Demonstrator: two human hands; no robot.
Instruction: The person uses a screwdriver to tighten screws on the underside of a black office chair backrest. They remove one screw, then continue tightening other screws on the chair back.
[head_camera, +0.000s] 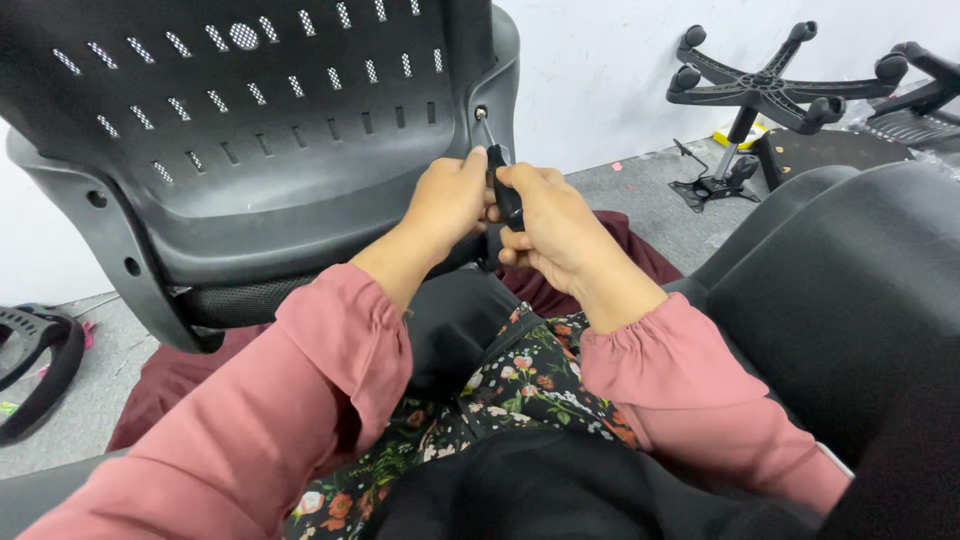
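Observation:
A black plastic chair back (270, 130) with slotted holes stands tilted in front of me. Both hands grip a black-handled screwdriver (503, 185). Its metal tip sits in a screw hole (481, 113) on the right edge of the chair back. My left hand (450, 200) wraps the upper part of the handle. Below it, my right hand (550, 225) closes around the lower part. Pink sleeves cover both forearms.
A black chair seat (850, 290) lies to my right. An upturned five-star chair base (765, 90) with casters stands at the back right by the white wall. A black armrest piece (40, 360) lies on the grey floor at left. A maroon cloth (180, 375) spreads under the chair back.

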